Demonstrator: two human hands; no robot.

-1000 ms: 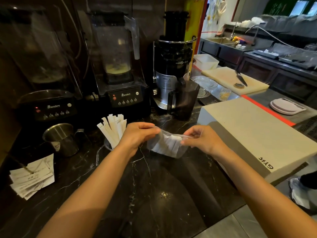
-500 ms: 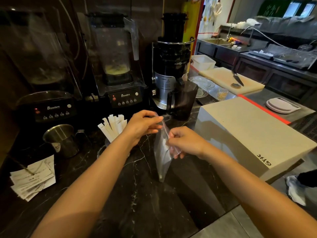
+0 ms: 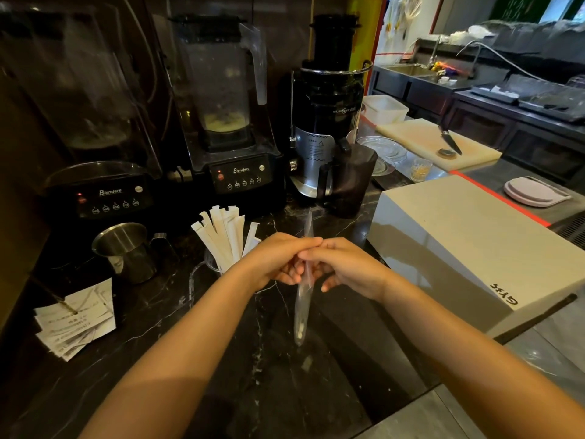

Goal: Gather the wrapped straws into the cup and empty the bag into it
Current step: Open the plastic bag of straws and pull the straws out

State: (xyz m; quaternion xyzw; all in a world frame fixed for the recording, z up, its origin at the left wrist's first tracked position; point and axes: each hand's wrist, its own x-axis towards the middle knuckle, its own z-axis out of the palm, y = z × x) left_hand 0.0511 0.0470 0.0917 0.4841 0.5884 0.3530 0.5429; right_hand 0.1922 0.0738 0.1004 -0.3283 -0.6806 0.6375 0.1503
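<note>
Clear plastic bag (image 3: pixel 300 312) hangs upright and edge-on at centre frame, pinched between both hands above the dark marble surface (image 3: pixel 278 391). Left hand (image 3: pixel 275 261): fingers (image 3: pixel 305 243) curled onto the bag's left side. Right hand (image 3: pixel 345 267): fingers (image 3: pixel 308 255) curled onto its right side. Fingertips of the two hands touch. Bag's top edge sticks up past the knuckles. Small white pieces sit at its lower end, which is close to the surface; contact cannot be told.

Wrapped straws (image 3: pixel 226 236) stand fanned in a clear cup (image 3: pixel 211 264), just left of the left hand and partly hidden by the wrist. Steel jug (image 3: pixel 126 248) stands further left. Paper slips (image 3: pixel 76 321) lie at lower left. A blender (image 3: pixel 231 122) and a black juicer (image 3: pixel 329 115) stand along the back. A pale box (image 3: pixel 459 242) lies at right of frame.
</note>
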